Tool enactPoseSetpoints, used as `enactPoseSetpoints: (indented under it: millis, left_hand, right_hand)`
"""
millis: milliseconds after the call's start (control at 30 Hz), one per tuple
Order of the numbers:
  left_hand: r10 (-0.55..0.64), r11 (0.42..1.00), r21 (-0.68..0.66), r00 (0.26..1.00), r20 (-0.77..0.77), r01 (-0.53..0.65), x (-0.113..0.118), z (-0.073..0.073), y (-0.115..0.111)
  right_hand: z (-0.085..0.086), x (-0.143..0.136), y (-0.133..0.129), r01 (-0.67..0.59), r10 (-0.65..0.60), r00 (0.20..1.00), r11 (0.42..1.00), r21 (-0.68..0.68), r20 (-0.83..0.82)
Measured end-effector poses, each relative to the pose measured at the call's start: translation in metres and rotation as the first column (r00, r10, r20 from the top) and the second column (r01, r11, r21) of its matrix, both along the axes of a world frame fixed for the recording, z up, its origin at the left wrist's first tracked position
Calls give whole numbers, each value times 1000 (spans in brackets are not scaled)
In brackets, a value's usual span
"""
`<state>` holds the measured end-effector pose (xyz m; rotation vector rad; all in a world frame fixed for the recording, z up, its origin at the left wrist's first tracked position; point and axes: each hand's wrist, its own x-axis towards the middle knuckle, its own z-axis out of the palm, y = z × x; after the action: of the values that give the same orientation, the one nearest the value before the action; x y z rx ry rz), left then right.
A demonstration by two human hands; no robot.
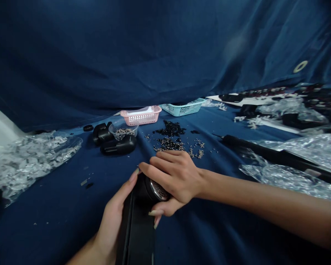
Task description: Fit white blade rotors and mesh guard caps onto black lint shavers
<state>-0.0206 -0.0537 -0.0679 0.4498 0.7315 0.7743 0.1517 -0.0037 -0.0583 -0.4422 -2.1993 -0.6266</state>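
Observation:
In front of me is a black device (142, 224) with a long body and a round, perforated metal head (159, 189), resembling a fabric shaver. My left hand (117, 213) is closed along its left side, the thumb near the top. Over the head curls my right hand (173, 176), its fingers wrapped across the rim and the thumb at the lower edge. Part of the head is hidden under that hand. Just beyond my knuckles lie a heap of tiny screws (169, 144) and a pile of small black pieces (171, 128).
Black housings (118, 145) sit beside a clear bowl (124, 131) of screws. Behind are a pink basket (140, 117) and a turquoise basket (184, 109). A bag of pale parts (34, 156) lies left. At right, a black electric screwdriver (273, 154) rests by clear plastic bags (289, 180).

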Motion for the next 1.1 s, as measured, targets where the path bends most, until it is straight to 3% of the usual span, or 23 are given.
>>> enactPoseSetpoints:
  millis: [133,267,367,567,700,767,867,1100]
  left_hand:
    - [62,994,95,998,-25,-60,4,5,-8]
    - [246,969,0,959,-142,-248,10,8,-17]
    - [358,934,52,915,-188,-354,13,7,-23]
    - [377,921,194,899,-224,-338,11,7,-29]
    - [222,936,319,952,-209,-148,5,7,-17]
    - [174,908,413,960,-220,-70,1,6,-7]
    - [246,865,492,940,-238,-102,-2,3,5]
    - [366,894,335,916,-165,-297,-6,-1,16]
  right_hand:
    - [-3,-1,-1,2,-2,999,1000,-12,-37]
    - [-1,-2,-3,-33,28,997,997,-74,-74]
    - [1,-4,-6,-61,51,994,993,-100,-101]
    - [3,-6,-12,-67,45,991,982,-176,-125]
    - [-1,-1,-12,-79,59,996,945,-316,-73]
    - [-5,3,-10,-95,69,995,893,-441,-74]
    - [-12,8,-5,-155,68,985,759,-632,-160]
    - [-22,10,7,-354,-7,919,423,-834,-394]
